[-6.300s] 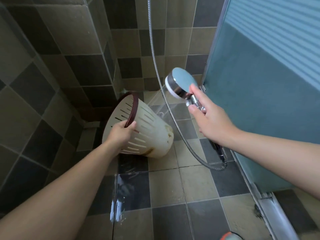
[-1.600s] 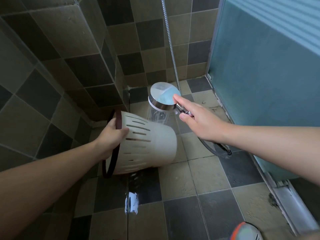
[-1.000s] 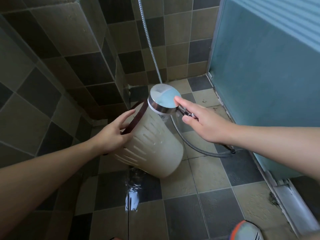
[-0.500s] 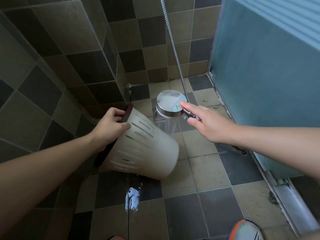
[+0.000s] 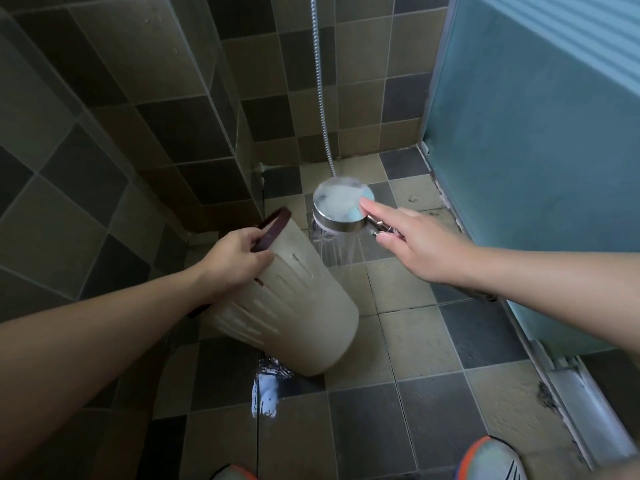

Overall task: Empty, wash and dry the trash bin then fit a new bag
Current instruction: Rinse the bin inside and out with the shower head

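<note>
A: Where was the bin?

B: One bin (image 5: 287, 306), tilted, base down on the wet floor (image 5: 415, 344). Left hand (image 5: 232, 261) curled round its dark rim; right hand (image 5: 422, 247) held one shower head (image 5: 341, 209), forefinger straight along it, the others round the handle.

A: Risks?

B: Wet rim could slip from that one-handed grip. Spray fell beside the bin, likely splashing the two shoes (image 5: 491, 462).

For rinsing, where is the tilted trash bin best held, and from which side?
Probably at the dark rim band, from the raised open end, as the left hand grips it now. The trash bin lies tilted, base low, and its smooth wet tapered wall offers little hold. That keeps the hand beside the shower head spray.
</note>
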